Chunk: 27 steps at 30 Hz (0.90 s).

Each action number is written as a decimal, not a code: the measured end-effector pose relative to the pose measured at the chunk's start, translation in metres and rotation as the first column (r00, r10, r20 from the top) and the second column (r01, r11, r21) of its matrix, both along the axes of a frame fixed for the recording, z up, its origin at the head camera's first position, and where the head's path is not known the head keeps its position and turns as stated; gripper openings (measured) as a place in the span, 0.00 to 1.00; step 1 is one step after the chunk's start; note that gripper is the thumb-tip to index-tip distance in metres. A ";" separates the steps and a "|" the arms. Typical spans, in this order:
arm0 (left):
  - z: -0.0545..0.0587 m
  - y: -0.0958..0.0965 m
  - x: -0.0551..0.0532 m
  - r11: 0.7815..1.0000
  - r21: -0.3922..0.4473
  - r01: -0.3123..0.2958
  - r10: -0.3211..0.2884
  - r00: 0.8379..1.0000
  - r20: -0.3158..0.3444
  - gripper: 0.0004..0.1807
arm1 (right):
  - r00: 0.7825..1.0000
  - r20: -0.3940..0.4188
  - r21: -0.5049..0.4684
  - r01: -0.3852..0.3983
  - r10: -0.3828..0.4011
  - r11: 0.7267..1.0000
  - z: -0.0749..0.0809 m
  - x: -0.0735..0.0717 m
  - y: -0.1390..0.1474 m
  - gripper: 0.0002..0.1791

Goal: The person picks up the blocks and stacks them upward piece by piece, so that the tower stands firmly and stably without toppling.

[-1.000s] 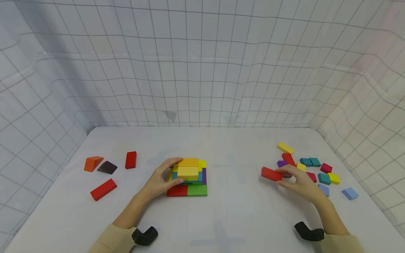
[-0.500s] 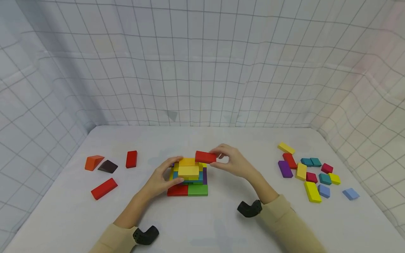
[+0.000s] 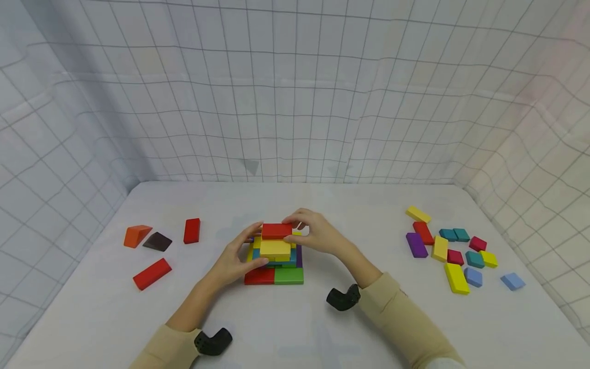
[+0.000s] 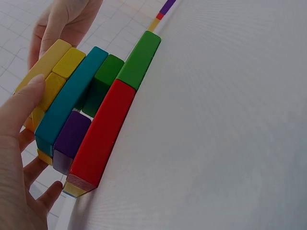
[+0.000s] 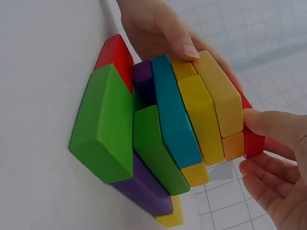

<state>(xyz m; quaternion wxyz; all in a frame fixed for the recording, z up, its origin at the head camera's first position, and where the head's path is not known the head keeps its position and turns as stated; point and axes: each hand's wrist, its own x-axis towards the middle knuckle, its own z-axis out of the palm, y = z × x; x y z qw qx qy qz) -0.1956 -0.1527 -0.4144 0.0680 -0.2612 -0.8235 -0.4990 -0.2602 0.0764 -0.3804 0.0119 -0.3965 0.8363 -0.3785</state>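
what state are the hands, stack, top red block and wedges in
Left hand: gripping the stack
Right hand: pinching the top red block
Top red block: held level at the stack's top
Stack: upright, several layers high
Orange wedge: resting on the table
Dark wedge: resting on the table

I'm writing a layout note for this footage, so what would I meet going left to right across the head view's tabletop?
Orange wedge, dark wedge, farther red block, left hand, block stack, right hand, purple block, nearest yellow block, outermost light blue block; pieces whose order is unclear are left out.
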 end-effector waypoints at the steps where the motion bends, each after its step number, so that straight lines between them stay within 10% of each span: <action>1: 0.000 0.000 0.000 1.000 0.001 0.001 -0.001 1.000 -0.001 0.40 | 1.000 -0.004 0.006 0.002 -0.001 1.000 0.000 0.000 0.000 0.19; 27: 0.000 0.000 0.000 1.000 0.004 0.004 -0.004 1.000 -0.021 0.37 | 1.000 -0.014 -0.005 0.012 -0.012 1.000 -0.002 0.000 0.005 0.22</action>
